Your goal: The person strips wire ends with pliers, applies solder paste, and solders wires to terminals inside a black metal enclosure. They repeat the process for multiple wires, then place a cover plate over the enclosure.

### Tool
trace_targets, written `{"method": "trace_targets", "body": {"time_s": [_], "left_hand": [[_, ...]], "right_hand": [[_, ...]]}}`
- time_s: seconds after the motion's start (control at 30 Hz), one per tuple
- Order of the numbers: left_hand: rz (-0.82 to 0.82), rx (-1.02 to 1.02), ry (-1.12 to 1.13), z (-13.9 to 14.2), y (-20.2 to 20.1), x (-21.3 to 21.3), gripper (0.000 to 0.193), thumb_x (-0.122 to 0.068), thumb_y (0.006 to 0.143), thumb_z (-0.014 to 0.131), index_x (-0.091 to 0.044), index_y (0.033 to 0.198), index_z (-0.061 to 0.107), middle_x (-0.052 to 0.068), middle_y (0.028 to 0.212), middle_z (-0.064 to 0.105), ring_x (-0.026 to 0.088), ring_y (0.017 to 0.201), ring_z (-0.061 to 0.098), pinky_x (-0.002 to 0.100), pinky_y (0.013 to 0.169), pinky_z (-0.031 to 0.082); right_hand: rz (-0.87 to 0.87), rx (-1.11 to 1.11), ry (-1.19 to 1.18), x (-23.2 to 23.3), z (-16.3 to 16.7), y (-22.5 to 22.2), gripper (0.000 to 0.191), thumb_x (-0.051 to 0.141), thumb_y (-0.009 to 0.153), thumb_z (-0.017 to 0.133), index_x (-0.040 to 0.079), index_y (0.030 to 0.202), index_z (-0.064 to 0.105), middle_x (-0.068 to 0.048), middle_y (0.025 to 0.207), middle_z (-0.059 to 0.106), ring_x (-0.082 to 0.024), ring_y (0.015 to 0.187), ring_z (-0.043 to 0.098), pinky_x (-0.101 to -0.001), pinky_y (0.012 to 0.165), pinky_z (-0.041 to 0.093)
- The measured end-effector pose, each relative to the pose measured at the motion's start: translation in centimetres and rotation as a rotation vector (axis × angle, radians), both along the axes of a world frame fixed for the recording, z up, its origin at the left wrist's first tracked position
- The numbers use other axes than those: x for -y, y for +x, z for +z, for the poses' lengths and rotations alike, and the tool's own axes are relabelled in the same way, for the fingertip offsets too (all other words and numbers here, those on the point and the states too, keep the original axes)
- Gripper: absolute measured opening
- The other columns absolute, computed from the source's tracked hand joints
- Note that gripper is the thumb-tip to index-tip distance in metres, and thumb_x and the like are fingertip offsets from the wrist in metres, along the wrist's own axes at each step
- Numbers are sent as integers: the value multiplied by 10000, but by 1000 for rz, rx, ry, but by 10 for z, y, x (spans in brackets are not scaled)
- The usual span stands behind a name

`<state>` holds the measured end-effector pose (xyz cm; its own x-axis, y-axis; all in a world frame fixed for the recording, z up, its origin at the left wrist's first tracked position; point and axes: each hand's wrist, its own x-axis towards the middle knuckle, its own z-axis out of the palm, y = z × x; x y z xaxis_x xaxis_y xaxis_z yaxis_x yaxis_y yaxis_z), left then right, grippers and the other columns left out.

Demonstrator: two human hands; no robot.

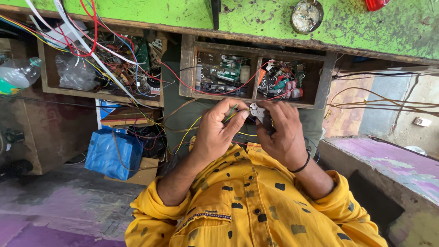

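My left hand pinches thin green and yellow wires between thumb and fingers. My right hand, with a black band on its wrist, grips a small metal cutter whose jaws meet the wire ends. Both hands are close together above my lap, in front of an open wooden drawer. The cutter's handles are hidden inside my right palm. My sleeves and shirt are yellow with black marks.
The drawer's two compartments hold circuit boards and small red parts. A second drawer at the left is full of tangled wires. A green worktop carries a round tin. A blue bag sits low left, a plastic bottle far left.
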<state>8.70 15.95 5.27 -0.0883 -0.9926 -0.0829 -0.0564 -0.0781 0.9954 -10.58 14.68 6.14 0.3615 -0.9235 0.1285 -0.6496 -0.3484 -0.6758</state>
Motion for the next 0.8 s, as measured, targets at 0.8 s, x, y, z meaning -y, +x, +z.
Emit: {"method": "trace_targets", "body": {"time_s": [0.8], "left_hand": [[-15, 3, -35, -2, -2, 2, 129, -134, 1041, 663, -29, 1115, 644, 5, 909, 689, 20, 820, 572, 223, 730, 500]], "right_hand": [[19, 129, 239, -3, -1, -2, 271, -4, 811, 658, -1, 1072, 585, -169, 779, 562, -344, 638, 575, -400, 584, 465]]}}
